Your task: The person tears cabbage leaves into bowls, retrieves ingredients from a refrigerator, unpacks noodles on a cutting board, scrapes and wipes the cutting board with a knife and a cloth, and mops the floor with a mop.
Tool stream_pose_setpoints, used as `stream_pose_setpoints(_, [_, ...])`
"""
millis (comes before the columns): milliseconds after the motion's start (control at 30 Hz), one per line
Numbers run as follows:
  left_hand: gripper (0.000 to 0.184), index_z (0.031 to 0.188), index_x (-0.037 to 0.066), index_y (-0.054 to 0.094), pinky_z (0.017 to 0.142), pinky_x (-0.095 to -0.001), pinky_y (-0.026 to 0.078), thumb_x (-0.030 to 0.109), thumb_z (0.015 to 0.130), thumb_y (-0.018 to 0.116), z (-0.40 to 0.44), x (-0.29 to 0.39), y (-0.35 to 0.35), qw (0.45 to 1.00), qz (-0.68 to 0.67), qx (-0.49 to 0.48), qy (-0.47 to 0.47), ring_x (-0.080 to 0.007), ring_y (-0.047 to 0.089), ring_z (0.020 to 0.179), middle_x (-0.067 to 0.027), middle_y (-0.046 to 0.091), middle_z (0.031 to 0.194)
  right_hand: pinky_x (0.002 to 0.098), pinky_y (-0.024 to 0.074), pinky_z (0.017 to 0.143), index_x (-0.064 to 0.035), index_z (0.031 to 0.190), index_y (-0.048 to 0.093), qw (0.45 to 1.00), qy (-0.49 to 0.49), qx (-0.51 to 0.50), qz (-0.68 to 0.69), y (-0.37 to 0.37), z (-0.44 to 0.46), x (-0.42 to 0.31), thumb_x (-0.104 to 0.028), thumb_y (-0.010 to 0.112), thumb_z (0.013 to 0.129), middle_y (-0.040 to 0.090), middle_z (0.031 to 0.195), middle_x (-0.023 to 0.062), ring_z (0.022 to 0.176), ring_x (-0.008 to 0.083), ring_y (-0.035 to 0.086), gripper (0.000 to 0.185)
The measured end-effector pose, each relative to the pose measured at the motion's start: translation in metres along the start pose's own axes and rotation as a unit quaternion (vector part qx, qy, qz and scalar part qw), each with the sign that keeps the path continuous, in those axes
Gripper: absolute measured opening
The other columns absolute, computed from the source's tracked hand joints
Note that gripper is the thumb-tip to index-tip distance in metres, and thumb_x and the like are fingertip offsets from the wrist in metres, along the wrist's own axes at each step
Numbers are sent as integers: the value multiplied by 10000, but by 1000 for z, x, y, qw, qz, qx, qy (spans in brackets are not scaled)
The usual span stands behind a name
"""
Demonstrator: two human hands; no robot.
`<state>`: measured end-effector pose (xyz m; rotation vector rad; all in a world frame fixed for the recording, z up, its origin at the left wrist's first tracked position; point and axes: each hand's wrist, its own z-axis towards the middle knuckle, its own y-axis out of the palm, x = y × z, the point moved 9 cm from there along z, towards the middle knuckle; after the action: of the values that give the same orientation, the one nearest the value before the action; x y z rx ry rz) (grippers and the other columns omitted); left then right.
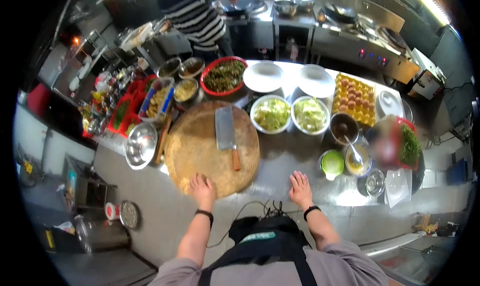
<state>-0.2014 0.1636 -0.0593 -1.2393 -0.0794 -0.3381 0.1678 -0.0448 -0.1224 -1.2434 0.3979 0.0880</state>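
Observation:
My left hand (202,190) lies flat with its fingers spread on the near edge of a round wooden chopping block (192,141). A cleaver (225,128) with a wooden handle rests on the block, its handle toward me, apart from my hand. My right hand (300,188) lies open on the front edge of the steel table (280,161), holding nothing. Beyond it stand two white bowls of chopped leafy greens, one on the left (270,114) and one on the right (310,115). A light green cup (332,164) is to its right.
Left of the block are a steel bowl (141,146) and a plastic tub (157,101). Behind it sits a red basin of greens (224,76). An egg tray (354,98) and a dark sauce pot (344,128) stand at right. A person in a striped top (195,21) works near the stoves.

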Motion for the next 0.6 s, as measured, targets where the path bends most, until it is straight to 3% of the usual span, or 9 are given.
stream_pose_setpoints(600, [420,1215,17,528,1109,-526,259,218,853,598,0,-4,8,1000,-8,5,-12,-360,377,1310,-166,466,1364,469,290,1142,-96,1262,546,1000,9,-13,-22,6,1,3,-161,583,749,469,1390,118,1323,293,399,519])
